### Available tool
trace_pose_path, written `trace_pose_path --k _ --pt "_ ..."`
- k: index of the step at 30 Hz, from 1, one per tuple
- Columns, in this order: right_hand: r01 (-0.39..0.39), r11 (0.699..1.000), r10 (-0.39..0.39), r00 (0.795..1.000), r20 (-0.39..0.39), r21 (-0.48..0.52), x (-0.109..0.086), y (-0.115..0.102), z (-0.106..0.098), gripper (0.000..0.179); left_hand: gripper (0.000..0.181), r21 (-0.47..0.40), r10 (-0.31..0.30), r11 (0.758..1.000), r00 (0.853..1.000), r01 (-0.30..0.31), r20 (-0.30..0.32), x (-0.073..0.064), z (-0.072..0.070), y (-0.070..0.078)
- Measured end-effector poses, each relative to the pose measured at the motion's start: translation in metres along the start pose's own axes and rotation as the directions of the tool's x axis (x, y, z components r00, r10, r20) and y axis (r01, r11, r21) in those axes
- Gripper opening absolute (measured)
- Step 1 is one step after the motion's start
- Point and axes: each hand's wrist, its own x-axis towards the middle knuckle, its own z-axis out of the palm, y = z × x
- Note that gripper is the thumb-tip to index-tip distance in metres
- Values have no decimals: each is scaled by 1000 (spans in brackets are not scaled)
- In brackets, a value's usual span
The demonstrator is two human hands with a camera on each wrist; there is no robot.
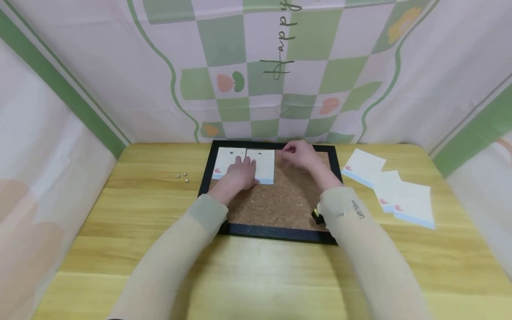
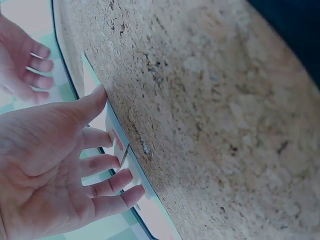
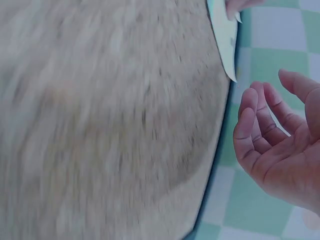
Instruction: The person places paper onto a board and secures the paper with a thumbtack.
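Observation:
A framed cork board point(image 1: 276, 206) lies on the table. Along its far edge, two white note sheets with blue bottom bands are side by side, the left sheet point(image 1: 222, 162) and the right sheet point(image 1: 266, 168). Each has a small round pin near its top, the left pin point(image 1: 231, 153) and the right pin point(image 1: 259, 154). My left hand point(image 1: 239, 174) rests across both sheets with its fingers spread and fairly straight. Just right of the sheets, my right hand point(image 1: 301, 155) hovers over the far part of the board. Its fingers point(image 3: 265, 112) are loosely bent, thumb apart, with nothing between them.
Three similar loose sheets point(image 1: 414, 202) overlap on the table to the right. Three small silvery pins point(image 1: 185, 174) lie left of the board. A small black and yellow item point(image 1: 317, 215) is partly hidden by the right sleeve. A checkered cloth point(image 1: 264, 75) hangs behind the table.

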Motion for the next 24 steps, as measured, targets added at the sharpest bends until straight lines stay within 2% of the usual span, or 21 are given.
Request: trace_pose_path --k 11,16,24 --pt "56 994 -60 998 -34 -93 -36 30 -45 30 74 -38 -6 999 1000 5 -10 0 3 -4" --pt "53 986 -63 996 -58 -160 -47 55 -67 31 72 -41 -6 999 1000 5 -15 -1 2 -4" --pt "12 984 -28 996 -88 -176 -63 102 -92 36 71 -54 11 998 1000 -12 -18 -6 1 0"
